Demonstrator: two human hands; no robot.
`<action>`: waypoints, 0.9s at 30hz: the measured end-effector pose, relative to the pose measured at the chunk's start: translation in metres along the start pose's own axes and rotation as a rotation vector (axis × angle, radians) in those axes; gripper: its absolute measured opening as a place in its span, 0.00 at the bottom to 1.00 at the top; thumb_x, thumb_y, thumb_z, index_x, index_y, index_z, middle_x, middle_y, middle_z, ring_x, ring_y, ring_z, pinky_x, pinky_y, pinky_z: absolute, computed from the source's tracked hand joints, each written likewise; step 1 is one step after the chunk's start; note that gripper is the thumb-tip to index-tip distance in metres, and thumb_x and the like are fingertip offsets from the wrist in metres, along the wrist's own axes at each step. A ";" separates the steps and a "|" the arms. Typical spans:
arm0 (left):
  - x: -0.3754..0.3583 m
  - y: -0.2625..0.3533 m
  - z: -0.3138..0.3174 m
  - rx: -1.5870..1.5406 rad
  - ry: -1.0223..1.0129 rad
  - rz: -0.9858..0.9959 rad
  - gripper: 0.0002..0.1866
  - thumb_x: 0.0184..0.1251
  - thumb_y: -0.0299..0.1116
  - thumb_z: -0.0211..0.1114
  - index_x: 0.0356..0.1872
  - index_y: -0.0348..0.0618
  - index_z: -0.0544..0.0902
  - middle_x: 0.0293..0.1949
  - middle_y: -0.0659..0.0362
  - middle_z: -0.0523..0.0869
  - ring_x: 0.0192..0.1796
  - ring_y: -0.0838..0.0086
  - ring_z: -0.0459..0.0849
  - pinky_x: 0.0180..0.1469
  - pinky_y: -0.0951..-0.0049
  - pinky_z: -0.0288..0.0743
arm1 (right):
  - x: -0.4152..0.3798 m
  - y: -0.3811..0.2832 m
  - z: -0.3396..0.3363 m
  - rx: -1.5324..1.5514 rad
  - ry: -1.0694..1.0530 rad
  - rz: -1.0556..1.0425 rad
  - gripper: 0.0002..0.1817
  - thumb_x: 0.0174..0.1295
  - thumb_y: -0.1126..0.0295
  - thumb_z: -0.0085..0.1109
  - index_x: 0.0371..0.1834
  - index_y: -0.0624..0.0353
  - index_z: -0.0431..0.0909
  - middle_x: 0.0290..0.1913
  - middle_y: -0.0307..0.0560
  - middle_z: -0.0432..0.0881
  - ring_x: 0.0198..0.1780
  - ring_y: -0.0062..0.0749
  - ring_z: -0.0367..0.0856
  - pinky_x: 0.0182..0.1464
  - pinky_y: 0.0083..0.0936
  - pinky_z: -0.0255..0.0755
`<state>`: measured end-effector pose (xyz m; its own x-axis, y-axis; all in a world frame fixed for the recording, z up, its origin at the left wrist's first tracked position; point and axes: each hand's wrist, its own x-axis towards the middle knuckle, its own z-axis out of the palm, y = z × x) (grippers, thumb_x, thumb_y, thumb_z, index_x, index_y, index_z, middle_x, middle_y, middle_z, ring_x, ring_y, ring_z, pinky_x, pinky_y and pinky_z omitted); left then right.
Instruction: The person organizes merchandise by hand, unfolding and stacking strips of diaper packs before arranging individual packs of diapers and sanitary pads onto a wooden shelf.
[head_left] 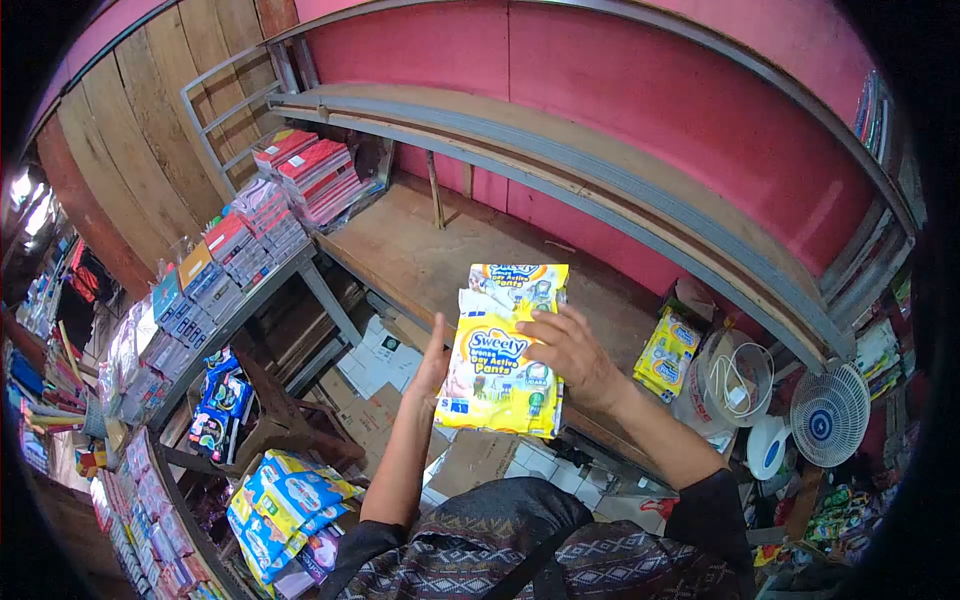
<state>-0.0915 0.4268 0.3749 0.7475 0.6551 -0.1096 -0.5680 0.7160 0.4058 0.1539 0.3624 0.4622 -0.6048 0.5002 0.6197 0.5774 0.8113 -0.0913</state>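
Two yellow and white Sweety diaper packs are in front of me, the front pack (pixel 497 385) overlapping the rear pack (pixel 545 283). My left hand (pixel 432 365) is at the left edge of the front pack, its fingers mostly hidden behind it. My right hand (pixel 575 355) lies over the right side of the packs, with its fingers spread across the front. Behind the packs is the brown wooden shelf board (pixel 400 235).
More yellow packs (pixel 668 352) stand on the shelf at right, beside a clear plastic tub (pixel 738 380) and a white fan (pixel 828 415). Stacked books (pixel 315 175) are at left. Blue and yellow packs (pixel 285 510) sit lower left. A metal-edged upper shelf (pixel 560 165) crosses above.
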 end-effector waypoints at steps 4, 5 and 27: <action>-0.006 -0.019 -0.021 0.284 0.221 0.196 0.45 0.61 0.65 0.63 0.65 0.32 0.70 0.57 0.44 0.82 0.53 0.60 0.86 0.55 0.59 0.82 | -0.016 -0.002 0.017 -0.042 -0.067 0.080 0.22 0.59 0.74 0.58 0.57 0.50 0.67 0.70 0.47 0.67 0.73 0.48 0.63 0.74 0.54 0.51; -0.006 -0.020 -0.029 0.316 0.172 0.179 0.45 0.61 0.64 0.64 0.65 0.33 0.70 0.58 0.45 0.82 0.53 0.60 0.86 0.55 0.59 0.82 | -0.019 -0.004 0.019 -0.057 -0.076 0.109 0.22 0.59 0.74 0.58 0.57 0.50 0.67 0.71 0.47 0.66 0.73 0.48 0.62 0.75 0.55 0.51; -0.001 -0.027 -0.004 1.355 -0.027 0.082 0.28 0.54 0.28 0.73 0.57 0.34 0.75 0.55 0.53 0.82 0.56 0.72 0.79 0.59 0.68 0.73 | -0.018 0.061 -0.016 1.164 0.778 1.002 0.20 0.72 0.60 0.53 0.59 0.63 0.73 0.51 0.44 0.83 0.47 0.26 0.83 0.50 0.25 0.77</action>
<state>-0.0785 0.4078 0.3605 0.7438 0.6677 -0.0306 0.1593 -0.1326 0.9783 0.2086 0.3978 0.4576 0.3045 0.9417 0.1430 -0.3484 0.2499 -0.9034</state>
